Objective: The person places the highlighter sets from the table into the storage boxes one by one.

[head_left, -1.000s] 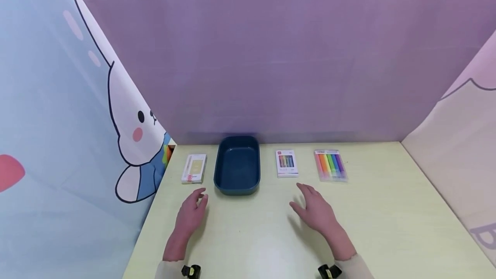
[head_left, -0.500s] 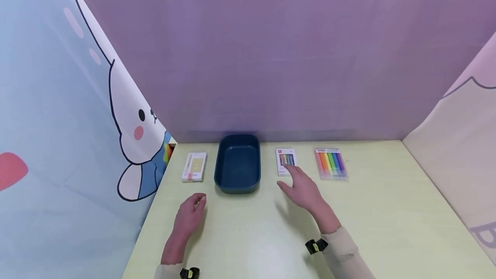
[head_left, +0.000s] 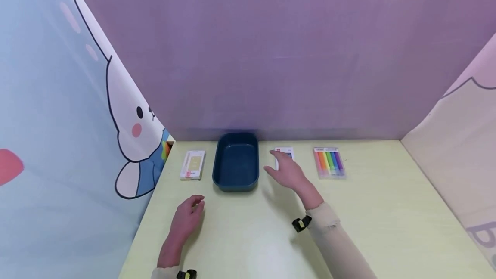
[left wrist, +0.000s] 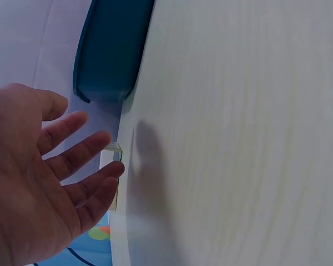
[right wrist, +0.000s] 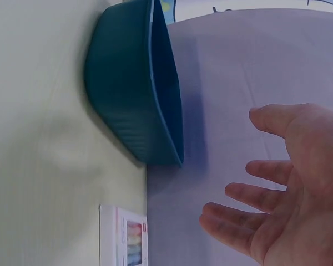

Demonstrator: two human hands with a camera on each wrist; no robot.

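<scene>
My right hand (head_left: 287, 172) hovers with parted fingers over the white box with a coloured-stick window (head_left: 284, 150), covering most of it in the head view. The right wrist view shows that hand holding nothing, with the box (right wrist: 134, 241) lying below it. Left of it stands a dark blue rectangular bin (head_left: 236, 186). My left hand (head_left: 187, 216) stays above the near left of the table, fingers relaxed and bare. Beyond it lies a flat white box with a yellowish panel (head_left: 192, 165); in the left wrist view the fingers partly hide this box.
At the right lies a clear pack of rainbow-coloured markers (head_left: 329, 163). All of it sits on a pale wooden table (head_left: 387, 210). A purple cloth (head_left: 290, 55) backs the table, and printed curtains (head_left: 69, 119) flank both sides.
My right hand has moved forward and left, from in front of the windowed white box to over it. The left hand has barely moved, and the boxes, bin and markers stay put.
</scene>
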